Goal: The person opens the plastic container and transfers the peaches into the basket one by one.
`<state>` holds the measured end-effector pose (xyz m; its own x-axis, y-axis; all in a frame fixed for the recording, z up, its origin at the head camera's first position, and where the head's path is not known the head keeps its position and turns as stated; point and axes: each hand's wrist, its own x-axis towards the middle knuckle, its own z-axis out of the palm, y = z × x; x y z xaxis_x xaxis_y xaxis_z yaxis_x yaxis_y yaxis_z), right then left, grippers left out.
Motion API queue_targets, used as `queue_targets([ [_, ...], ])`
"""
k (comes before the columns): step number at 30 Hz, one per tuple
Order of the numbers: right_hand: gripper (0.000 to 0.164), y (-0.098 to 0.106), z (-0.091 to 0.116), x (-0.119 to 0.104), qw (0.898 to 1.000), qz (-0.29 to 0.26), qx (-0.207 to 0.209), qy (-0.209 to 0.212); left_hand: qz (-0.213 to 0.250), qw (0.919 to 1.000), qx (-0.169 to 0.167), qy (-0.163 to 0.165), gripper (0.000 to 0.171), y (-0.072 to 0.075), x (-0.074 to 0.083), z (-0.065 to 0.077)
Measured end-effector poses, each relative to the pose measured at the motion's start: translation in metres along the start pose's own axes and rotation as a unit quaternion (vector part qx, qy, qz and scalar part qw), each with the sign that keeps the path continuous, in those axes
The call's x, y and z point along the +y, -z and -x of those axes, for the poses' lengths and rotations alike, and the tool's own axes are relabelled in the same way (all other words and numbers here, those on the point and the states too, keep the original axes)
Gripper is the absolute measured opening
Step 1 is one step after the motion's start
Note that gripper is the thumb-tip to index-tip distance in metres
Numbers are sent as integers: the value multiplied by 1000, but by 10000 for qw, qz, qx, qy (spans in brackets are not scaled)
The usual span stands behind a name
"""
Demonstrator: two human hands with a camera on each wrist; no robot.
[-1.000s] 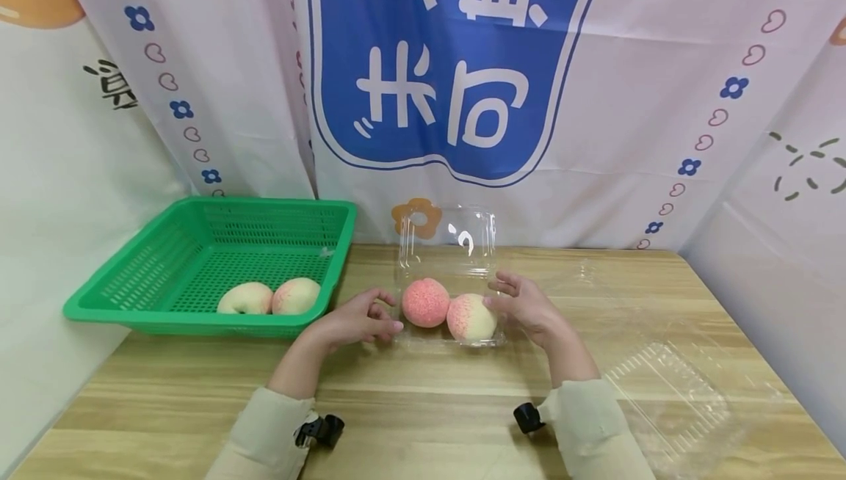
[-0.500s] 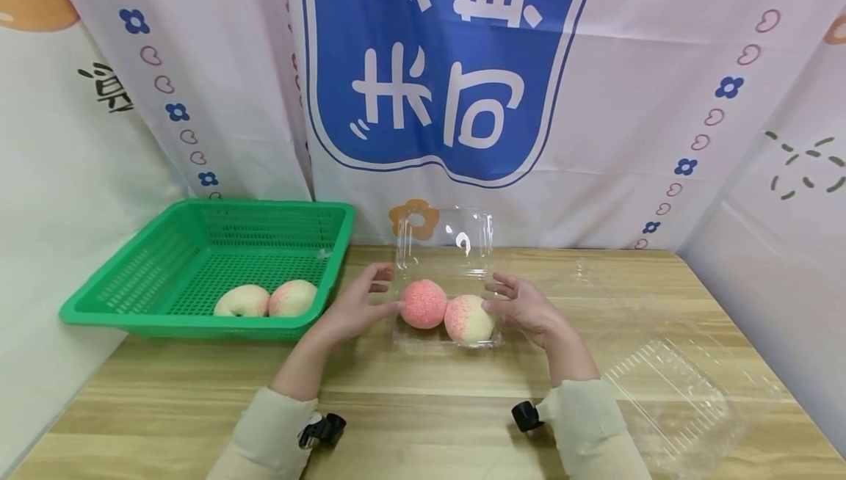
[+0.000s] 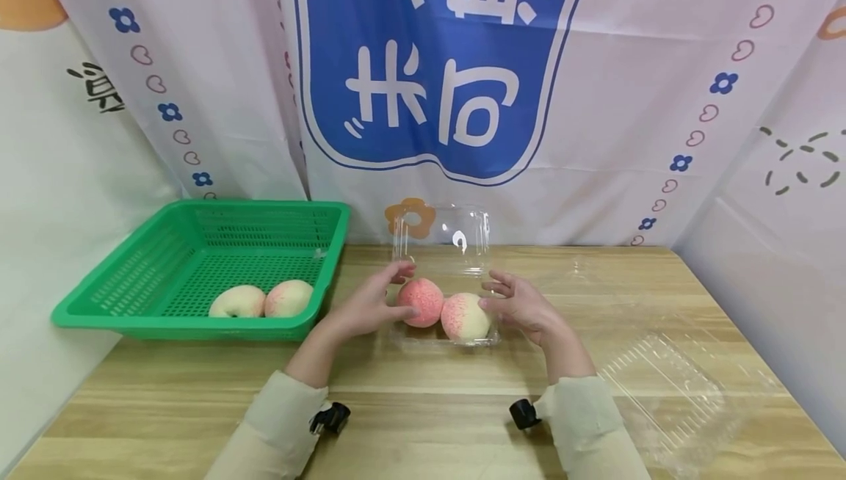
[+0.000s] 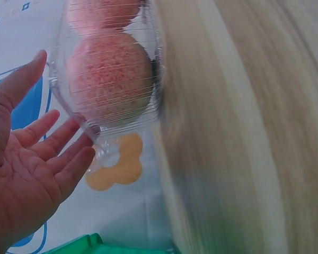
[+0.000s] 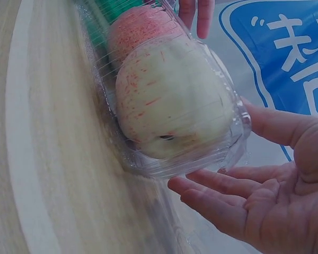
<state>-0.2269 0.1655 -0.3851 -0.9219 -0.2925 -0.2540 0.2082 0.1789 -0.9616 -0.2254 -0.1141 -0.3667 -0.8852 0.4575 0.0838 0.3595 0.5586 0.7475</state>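
A clear plastic clamshell box (image 3: 444, 339) sits mid-table with its lid (image 3: 441, 234) standing up at the back. Inside, a deep pink peach (image 3: 421, 302) lies on the left against a pale, pink-flecked peach (image 3: 465, 318) on the right. My left hand (image 3: 370, 304) is at the box's left end, thumb in front of the pink peach and fingertips near the rim. At the other end, my right hand (image 3: 525, 307) spreads its thumb and fingers about the corner. In the right wrist view the palm (image 5: 286, 211) faces the box, fingers extended and fingertips right at its plastic.
At the left, a green basket (image 3: 198, 324) holds two pale peaches (image 3: 239, 302). More clear plastic packaging (image 3: 661, 392) lies on the wooden table (image 3: 423, 421) at the right. Behind the table hangs a printed cloth (image 3: 634, 135).
My left hand has moved rightward and up along the box's left end, its thumb now overlapping the pink peach. The right hand keeps its place; the box and peaches are the same.
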Motion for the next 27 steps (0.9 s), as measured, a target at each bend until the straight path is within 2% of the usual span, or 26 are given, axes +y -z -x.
queue_targets([
  [12, 76, 0, -1, -3, 10000, -66, -28, -24, -590, 9972, -433, -125, 79, -6, -2, -9],
  [20, 74, 1, -2, -2, 9999, -126, -15, -36, -883, 9932, -756, -50, 84, -9, 0, -11],
  [27, 72, 3, 0, 2, 10000, -47, -11, -52, -1139, 9897, -849, -179, 86, -12, -1, -13],
])
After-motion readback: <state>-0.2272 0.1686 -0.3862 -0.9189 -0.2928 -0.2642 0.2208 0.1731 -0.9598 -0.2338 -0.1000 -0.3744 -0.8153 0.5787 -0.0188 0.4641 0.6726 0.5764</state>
